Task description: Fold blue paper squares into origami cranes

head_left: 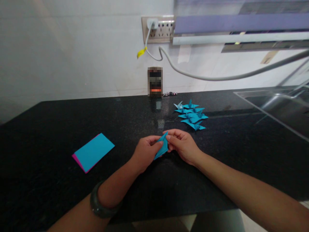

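Nearest the camera come two bare forearms, the left one (79, 211) wearing a dark, thick, glossy bangle (105, 211) and the right one (246, 183) reaching in from the lower right. The left hand (147, 153) is nearly closed, its thumb lying over a small, bright blue piece of folded paper (164, 146) with a pointed top — the landmark for all that follows. The right hand (182, 144) has its thumb and fingers drawn together on the upper right edge of that folded paper, so both hands hold it at once. The forearms slant inward to meet at it; whether it touches the surface beneath, I cannot tell. Around it spreads a polished, speckled black countertop (135, 112). To its left, well apart, lies a flat rectangle of blue paper (95, 151) with magenta edging out underneath. Beyond it and to its right sits a close cluster of blue folded-paper birds (191, 116), with one pale blue bird (179, 105) at the cluster's far left. Farther right is a metal-rimmed sink (270, 117). Behind it rises a pale wall (72, 48), where a beige multi-socket panel (166, 30) takes a white plug (152, 23) — its grey cable (212, 78) trailing off rightward.
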Tool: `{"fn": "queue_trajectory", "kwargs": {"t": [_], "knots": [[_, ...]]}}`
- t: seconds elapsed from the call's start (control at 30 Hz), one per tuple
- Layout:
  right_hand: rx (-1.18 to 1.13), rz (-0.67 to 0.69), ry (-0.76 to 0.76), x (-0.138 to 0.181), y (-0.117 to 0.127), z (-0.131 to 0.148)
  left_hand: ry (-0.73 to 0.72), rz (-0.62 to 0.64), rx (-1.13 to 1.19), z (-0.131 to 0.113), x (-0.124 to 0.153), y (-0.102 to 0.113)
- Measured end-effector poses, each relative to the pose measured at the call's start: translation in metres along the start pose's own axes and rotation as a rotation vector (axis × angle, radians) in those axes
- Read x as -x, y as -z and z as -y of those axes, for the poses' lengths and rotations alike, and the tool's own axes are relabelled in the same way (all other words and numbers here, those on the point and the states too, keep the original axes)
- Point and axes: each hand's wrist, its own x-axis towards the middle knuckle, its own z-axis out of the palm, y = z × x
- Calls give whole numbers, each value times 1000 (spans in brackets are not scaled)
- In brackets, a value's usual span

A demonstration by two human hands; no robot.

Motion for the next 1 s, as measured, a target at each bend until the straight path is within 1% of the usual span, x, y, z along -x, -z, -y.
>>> {"fn": "queue_trajectory", "kwargs": {"t": [0.3, 0.5, 0.67, 0.77, 1.0], "knots": [[8, -13, -23, 0, 0, 1, -24, 35, 2, 1, 1, 1], [89, -17, -6, 0, -1, 2, -82, 56, -108, 4, 0, 2], [156, -51, -15, 0, 0, 2, -149, 13, -214, 9, -2, 3], [176, -67, -14, 0, 0, 3, -155, 9, -233, 11, -3, 5], [186, -69, 15, -1, -1, 3, -163, 40, -235, 11, -4, 5]]}}
